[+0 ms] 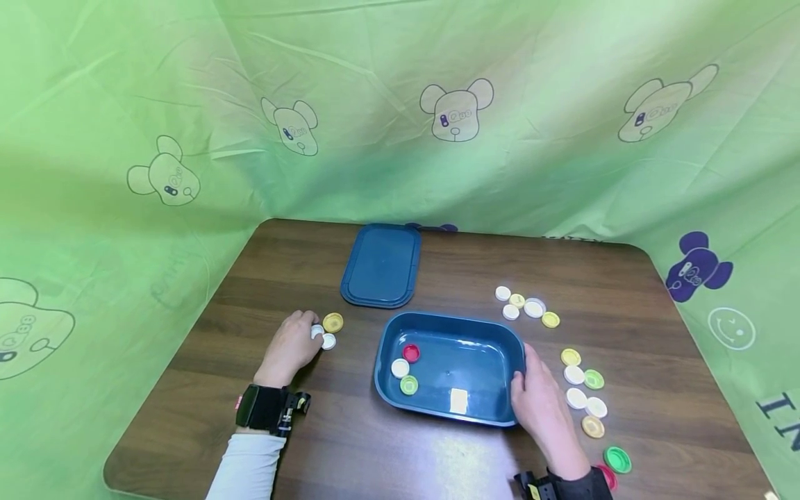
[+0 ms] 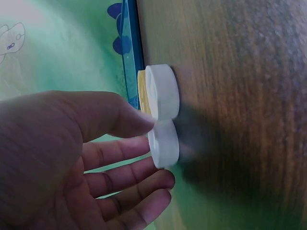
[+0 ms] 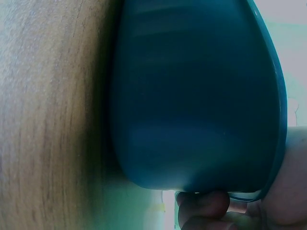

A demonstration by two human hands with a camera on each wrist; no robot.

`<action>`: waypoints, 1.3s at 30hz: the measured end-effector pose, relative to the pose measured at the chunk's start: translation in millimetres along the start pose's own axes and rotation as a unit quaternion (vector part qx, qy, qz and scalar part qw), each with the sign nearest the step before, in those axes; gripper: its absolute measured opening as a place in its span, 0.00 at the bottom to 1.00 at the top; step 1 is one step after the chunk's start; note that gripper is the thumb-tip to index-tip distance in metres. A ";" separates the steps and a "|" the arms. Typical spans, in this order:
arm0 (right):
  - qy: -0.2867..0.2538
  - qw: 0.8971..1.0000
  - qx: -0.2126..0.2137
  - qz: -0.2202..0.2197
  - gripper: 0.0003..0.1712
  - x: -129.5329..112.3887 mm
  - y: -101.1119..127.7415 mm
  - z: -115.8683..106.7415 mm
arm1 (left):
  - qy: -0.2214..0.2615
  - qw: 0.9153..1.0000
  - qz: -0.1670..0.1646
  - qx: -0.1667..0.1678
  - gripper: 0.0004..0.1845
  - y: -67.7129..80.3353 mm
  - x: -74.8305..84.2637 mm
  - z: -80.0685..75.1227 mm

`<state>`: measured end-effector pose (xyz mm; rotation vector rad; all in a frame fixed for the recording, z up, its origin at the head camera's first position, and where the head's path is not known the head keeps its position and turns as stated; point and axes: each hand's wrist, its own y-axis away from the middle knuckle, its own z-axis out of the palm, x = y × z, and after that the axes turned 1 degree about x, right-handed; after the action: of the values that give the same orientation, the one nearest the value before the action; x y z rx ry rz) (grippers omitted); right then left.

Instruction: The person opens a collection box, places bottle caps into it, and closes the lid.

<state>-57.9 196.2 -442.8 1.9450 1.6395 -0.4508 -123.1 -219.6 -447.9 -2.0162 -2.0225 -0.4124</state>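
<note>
My left hand (image 1: 307, 335) lies on the table beside two white caps (image 1: 326, 339) and a yellow cap (image 1: 333, 322). In the left wrist view the thumb (image 2: 136, 122) touches the white caps (image 2: 163, 143) while the other fingers stretch out loosely beneath, not closed round anything. My right hand (image 1: 523, 375) grips the near right corner of the blue tub (image 1: 494, 337), thumb over the rim; in the right wrist view its fingers (image 3: 204, 206) curl under the tub's rim (image 3: 276, 143). Inside the tub lie a red cap (image 1: 410, 353), a white cap (image 1: 400, 367) and a green cap (image 1: 409, 385).
The tub's blue lid (image 1: 381, 265) lies flat at the back of the wooden table (image 1: 625, 278). Several white and yellow caps (image 1: 533, 307) sit right of it; more caps (image 1: 584, 389) lie beside my right hand, with a green cap (image 1: 617, 459) near the front edge. Green cloth walls the table.
</note>
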 end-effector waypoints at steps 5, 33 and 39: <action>0.004 1.000 0.000 -0.005 0.34 0.0 0.8 -0.2 | 0.003 1.000 -0.003 -0.015 0.17 1.6 -1.4 -3.1; 0.007 1.000 -0.001 0.000 0.34 -1.8 0.8 0.0 | 0.009 0.996 0.070 0.046 0.14 16.1 44.6 -24.1; 0.007 1.000 -0.002 0.001 0.35 -1.4 0.7 -0.4 | 0.011 0.989 0.138 0.049 0.14 25.5 91.6 -27.4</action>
<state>-57.5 195.2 -441.5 1.9513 1.6451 -0.4327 -98.8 -144.9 -387.7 -2.1766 -1.6810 -0.2712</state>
